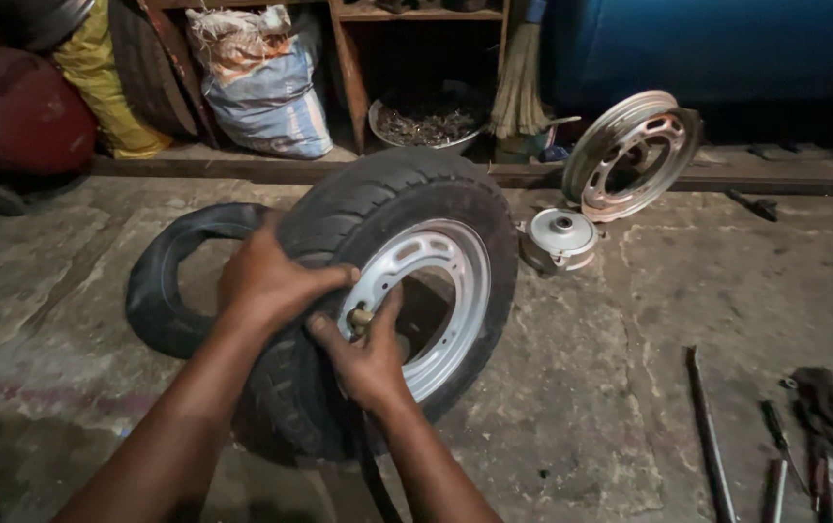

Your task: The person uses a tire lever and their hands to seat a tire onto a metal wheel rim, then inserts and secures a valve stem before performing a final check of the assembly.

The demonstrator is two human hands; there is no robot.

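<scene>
Left hand (pixel 266 281): clamped over tyre (pixel 358 208) sidewall, centre frame, steadying the wheel upright. Right hand (pixel 366 360): pinching brass valve stem (pixel 359 317) at silver rim (pixel 436 291). Inner tube (pixel 160 281): behind, left. Spare rim (pixel 634 153): upper right.

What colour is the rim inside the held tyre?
Silver-grey rim, clearest in the head view.
</scene>
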